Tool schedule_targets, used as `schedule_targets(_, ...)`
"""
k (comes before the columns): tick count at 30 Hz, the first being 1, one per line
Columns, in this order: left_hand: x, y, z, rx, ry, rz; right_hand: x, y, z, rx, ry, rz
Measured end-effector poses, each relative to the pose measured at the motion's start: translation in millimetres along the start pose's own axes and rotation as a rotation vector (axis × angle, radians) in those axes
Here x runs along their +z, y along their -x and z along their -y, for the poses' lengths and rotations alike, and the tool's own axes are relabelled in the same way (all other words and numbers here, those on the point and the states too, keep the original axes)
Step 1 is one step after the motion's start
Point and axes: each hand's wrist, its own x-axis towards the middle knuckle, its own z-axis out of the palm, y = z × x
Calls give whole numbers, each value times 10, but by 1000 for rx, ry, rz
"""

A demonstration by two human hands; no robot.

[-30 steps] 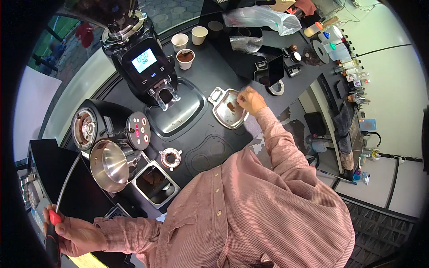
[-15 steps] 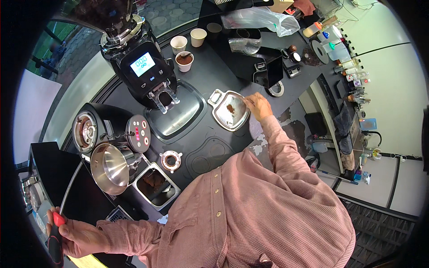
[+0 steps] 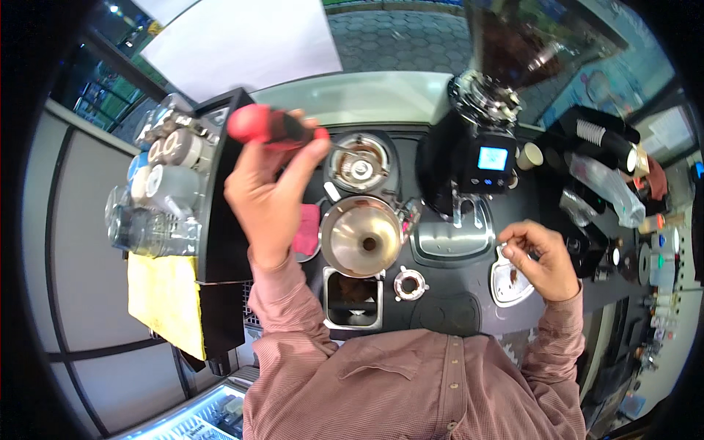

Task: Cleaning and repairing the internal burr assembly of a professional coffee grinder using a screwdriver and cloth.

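Note:
My left hand (image 3: 264, 198) is raised at the left with its fingers closed round a screwdriver (image 3: 286, 132). Its red-and-black handle is blurred, and a thin shaft seems to run toward the grinder with its top off (image 3: 359, 165), which shows a metal burr and brown residue. Whether the tip touches it I cannot tell. A steel funnel (image 3: 345, 227) sits just in front of that grinder. At the right, my right hand (image 3: 543, 260) is over a small metal tray (image 3: 506, 297) holding some coffee grounds, thumb and fingertips drawn together; anything between them is hidden.
A steel container (image 3: 327, 301) with dark grounds and a metal ring (image 3: 409, 292) lie near my body. A tall black grinder (image 3: 440, 161) with a lit screen stands behind a steel drip tray (image 3: 455, 242). Jars (image 3: 176, 187) crowd a black shelf at the left, above a yellow cloth (image 3: 165, 304).
The view has swung left. My left hand has risen from low at the left to beside the uncovered grinder, screwdriver still held. My right hand has left the tray's edge and is above it.

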Motion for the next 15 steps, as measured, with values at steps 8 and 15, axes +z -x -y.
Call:
schedule_targets(8,128,-192,364,12,-107,205,530,-1448,1068,-448,4,-131)
schedule_targets(15,113,-265,446,24,-164,210,771,-1937,1265,-703,125,-50)
